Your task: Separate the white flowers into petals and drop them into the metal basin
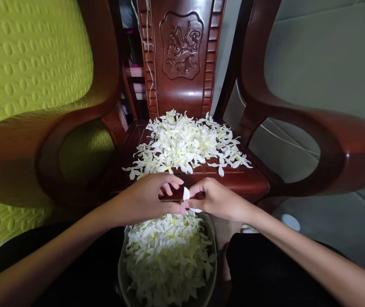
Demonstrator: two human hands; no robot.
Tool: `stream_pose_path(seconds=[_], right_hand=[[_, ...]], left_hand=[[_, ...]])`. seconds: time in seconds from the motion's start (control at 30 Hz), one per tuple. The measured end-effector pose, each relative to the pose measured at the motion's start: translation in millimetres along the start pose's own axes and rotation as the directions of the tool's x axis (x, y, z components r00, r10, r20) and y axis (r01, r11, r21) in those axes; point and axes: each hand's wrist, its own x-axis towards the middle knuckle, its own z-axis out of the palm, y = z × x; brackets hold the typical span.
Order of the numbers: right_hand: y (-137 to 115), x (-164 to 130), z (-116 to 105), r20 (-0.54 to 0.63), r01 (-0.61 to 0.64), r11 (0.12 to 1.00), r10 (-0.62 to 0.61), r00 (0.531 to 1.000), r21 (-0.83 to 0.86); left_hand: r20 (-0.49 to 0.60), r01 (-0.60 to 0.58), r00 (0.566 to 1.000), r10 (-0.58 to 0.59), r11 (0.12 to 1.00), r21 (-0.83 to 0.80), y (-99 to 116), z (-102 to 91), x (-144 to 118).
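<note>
In the head view, the left hand [147, 197] and the right hand [216, 198] meet in the middle, above the far rim of a bowl [214, 238]. The fingertips of both hands pinch one small white flower [186, 194] between them; a petal stands up just above the fingertips. The other fingers of the left hand are curled loosely over the thumb, and the fingers of the right hand are bent close together. Just below the fingers, the bowl is full of white flowers. Beyond the fingers, on the seat of a dark red wooden chair [252, 181], a spread pile of flowers [185, 145] lies flat. Left of the left hand is a yellow-green cushion [28, 55].
</note>
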Motion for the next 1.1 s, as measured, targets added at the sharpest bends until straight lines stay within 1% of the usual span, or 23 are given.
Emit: stream_pose_path(seconds=[0.07,0.13,0.23,0.27,0.37,0.4,0.47,0.5,0.6,0.7,0.73,0.8,0.93,1.0,1.03,1.1], right_hand=[[1.5,-0.3,2.6,0.024,0.004,1.000,-0.005,1.000,0.012],[1.5,-0.5,3.7,0.019,0.011,0.999,-0.011,1.000,0.033],[-0.3,-1.6,2.1,0.008,0.030,0.996,-0.031,0.999,0.080],[-1.0,-2.5,1.1,0.003,0.042,0.994,-0.042,0.999,0.101],[-3.3,-6.8,-0.4,-0.002,0.070,0.985,-0.070,0.998,0.157],[-4.1,-8.6,-0.2,-0.007,0.069,0.985,-0.069,0.998,0.157],[-5.9,-12.2,0.6,-0.021,0.058,0.990,-0.056,0.998,0.128],[-6.9,-13.7,1.1,-0.029,0.052,0.993,-0.049,0.998,0.105],[-9.3,-17.0,1.3,-0.038,0.049,0.997,-0.047,0.998,0.053],[-10.1,-18.3,-0.1,-0.053,0.048,0.997,-0.045,0.998,0.052],[-10.1,-18.5,-0.6,-0.054,0.048,0.997,-0.045,0.998,0.060],[-9.9,-18.9,-1.5,-0.048,0.049,0.996,-0.045,0.998,0.071],[-10.1,-20.3,-2.0,-0.047,0.048,0.995,-0.044,0.998,0.084],[-10.2,-21.1,-1.7,-0.035,0.046,0.995,-0.044,0.998,0.083],[-10.2,-21.4,-1.6,-0.034,0.044,0.996,-0.042,0.999,0.079],[-9.8,-21.7,-1.2,-0.047,0.037,0.997,-0.034,0.998,0.070]], left_hand=[[-0.060,0.037,0.997,-0.040,0.998,-0.051,4.9,4.4,-1.0],[-0.097,0.073,0.992,-0.078,0.996,-0.060,8.4,7.8,-0.4],[-0.172,0.078,0.981,-0.089,0.994,-0.073,9.6,9.2,1.0],[-0.176,0.067,0.981,-0.083,0.993,-0.093,9.2,8.9,1.1],[-0.127,0.027,0.991,-0.048,0.986,-0.166,7.3,7.3,0.1],[-0.133,0.003,0.991,-0.023,0.988,-0.152,7.0,6.8,-0.4],[-0.191,-0.049,0.981,0.035,0.996,-0.070,7.5,6.0,-1.4],[-0.198,-0.072,0.978,0.063,0.997,-0.038,8.4,5.7,-1.8],[-0.127,-0.098,0.988,0.091,0.994,-0.051,12.5,5.2,-1.8],[-0.196,-0.114,0.973,0.121,0.992,0.047,16.2,5.6,-0.2],[-0.190,-0.118,0.973,0.127,0.991,0.058,17.1,5.8,0.5],[-0.144,-0.125,0.981,0.129,0.992,0.036,18.1,6.2,1.6],[-0.171,-0.133,0.974,0.146,0.987,0.088,18.5,5.8,1.6],[-0.119,-0.152,0.980,0.161,0.985,0.081,17.8,4.9,0.6],[-0.118,-0.163,0.977,0.176,0.980,0.110,17.0,4.5,0.2],[-0.159,-0.196,0.956,0.246,0.941,0.274,14.7,3.8,-0.3]])
